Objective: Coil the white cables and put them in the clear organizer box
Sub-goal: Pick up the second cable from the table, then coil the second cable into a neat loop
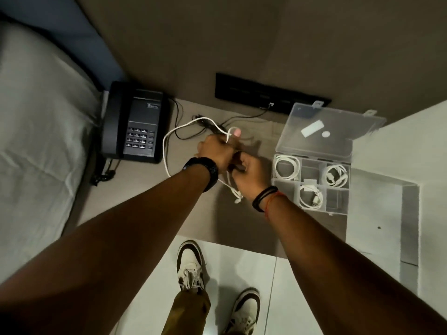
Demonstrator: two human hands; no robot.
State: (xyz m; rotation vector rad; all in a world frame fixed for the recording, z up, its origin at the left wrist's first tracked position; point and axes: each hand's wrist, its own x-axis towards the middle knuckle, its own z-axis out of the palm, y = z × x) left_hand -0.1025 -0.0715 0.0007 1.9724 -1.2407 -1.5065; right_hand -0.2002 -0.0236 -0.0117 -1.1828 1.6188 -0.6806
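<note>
A white cable (167, 146) loops out to the left over the small table and hangs down between my hands, its plug end dangling near my right wrist. My left hand (217, 151) grips the cable, with a turn of it around the raised thumb. Touching it, my right hand (249, 172) pinches the same cable just below. The clear organizer box (337, 198) stands open to the right of my hands. Three of its compartments hold coiled white cables (287, 168).
A black desk phone (135, 124) with thin black cords sits at the table's left, beside a bed with white sheets (36, 141). A black socket panel (271, 93) is on the wall behind. The box's raised lid (331, 131) leans back. My shoes stand on the tiled floor below.
</note>
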